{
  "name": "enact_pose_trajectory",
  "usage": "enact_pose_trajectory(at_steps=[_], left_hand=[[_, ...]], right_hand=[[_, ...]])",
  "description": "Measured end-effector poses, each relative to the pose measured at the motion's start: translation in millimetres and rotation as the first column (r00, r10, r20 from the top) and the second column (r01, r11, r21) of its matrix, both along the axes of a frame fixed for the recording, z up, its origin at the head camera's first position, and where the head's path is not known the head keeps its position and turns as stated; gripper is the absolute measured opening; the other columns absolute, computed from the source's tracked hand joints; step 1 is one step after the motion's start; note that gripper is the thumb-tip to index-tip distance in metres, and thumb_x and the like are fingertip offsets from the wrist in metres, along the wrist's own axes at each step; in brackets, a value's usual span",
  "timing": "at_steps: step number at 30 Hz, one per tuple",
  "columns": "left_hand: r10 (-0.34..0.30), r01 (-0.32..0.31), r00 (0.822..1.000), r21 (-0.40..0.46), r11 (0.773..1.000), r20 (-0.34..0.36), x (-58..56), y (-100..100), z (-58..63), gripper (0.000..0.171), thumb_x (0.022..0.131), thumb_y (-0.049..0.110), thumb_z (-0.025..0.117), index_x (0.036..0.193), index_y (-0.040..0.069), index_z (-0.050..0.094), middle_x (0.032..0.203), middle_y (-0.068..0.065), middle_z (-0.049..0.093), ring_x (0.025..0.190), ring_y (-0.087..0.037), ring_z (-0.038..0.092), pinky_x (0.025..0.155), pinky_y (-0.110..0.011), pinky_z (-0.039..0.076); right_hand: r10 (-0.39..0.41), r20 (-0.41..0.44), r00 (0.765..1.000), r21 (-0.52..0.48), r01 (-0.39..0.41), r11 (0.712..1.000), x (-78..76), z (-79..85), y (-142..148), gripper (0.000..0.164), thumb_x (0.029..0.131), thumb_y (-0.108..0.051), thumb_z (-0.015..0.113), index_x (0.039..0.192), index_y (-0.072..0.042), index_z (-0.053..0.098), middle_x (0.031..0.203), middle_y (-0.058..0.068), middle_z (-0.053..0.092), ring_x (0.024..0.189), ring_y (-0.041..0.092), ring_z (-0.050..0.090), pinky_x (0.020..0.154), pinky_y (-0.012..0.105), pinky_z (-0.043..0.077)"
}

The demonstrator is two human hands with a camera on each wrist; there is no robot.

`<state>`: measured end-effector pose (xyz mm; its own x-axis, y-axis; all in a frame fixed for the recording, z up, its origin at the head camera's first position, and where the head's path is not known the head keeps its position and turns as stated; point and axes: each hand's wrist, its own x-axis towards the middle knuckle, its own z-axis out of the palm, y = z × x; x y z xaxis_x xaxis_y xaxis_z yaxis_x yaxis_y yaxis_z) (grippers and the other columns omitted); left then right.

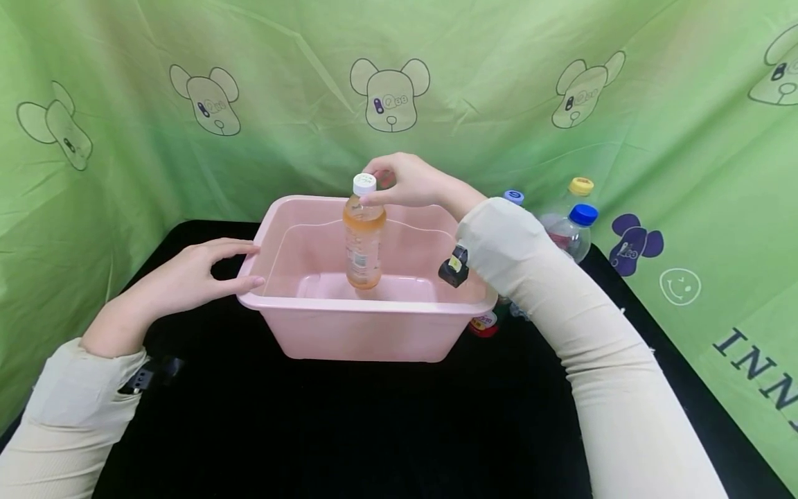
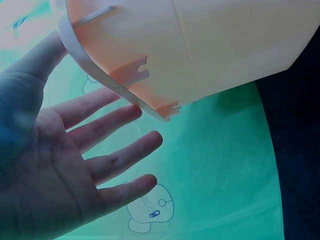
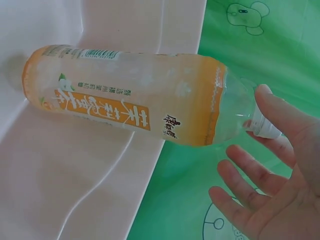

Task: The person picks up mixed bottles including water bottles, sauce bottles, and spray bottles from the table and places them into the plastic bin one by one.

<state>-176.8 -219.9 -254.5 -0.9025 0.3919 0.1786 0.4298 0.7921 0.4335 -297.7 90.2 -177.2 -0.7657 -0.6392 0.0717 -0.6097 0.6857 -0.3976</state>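
Observation:
A plastic drink bottle (image 1: 364,242) with a white cap and an orange-trimmed label stands nearly upright inside a pink plastic tub (image 1: 368,334). Its base appears close over the tub's floor. My right hand (image 1: 411,181) pinches the bottle at its cap and neck between thumb and forefinger. In the right wrist view the label of the bottle (image 3: 150,95) shows fully, and the other fingers spread away from it. At the tub's left end, my left hand (image 1: 181,281) touches the rim with thumb and fingertips. The left wrist view shows its fingers nearly straight, several below the rim.
Right of the tub, partly behind my right sleeve, stand bottles with a blue cap (image 1: 584,215), a yellow cap (image 1: 581,186) and a lighter blue cap (image 1: 514,197). A red-ended item (image 1: 483,326) lies by the tub's right front corner. A green printed curtain (image 1: 299,83) surrounds the black table (image 1: 349,430).

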Motion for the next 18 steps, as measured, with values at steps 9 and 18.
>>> enact_pose_trajectory(at_steps=[9,18], left_hand=[[0.001,-0.001,1.0,0.0,1.0,0.0,0.1,-1,-1.1,0.054,0.086,0.04,0.064,0.128,0.007,0.055,0.133,-0.017,0.053,0.128,-0.034,0.043,0.103,-0.053,0.036],[-0.001,0.001,1.0,0.005,1.0,0.004,-0.1,-1,-0.7,0.054,0.086,0.039,0.064,0.128,0.007,0.055,0.132,-0.017,0.053,0.127,-0.033,0.044,0.103,-0.052,0.037]], right_hand=[[0.007,0.032,0.999,-0.018,-0.006,1.0,-3.4,-7.3,-13,0.04,0.083,-0.028,0.07,0.118,-0.011,0.06,0.119,0.008,0.062,0.11,0.023,0.058,0.098,0.035,0.045],[0.008,0.056,0.998,-0.04,-0.006,0.999,-6.3,-12.2,-23,0.04,0.083,-0.027,0.07,0.118,-0.011,0.06,0.118,0.008,0.062,0.108,0.022,0.058,0.097,0.033,0.046]])
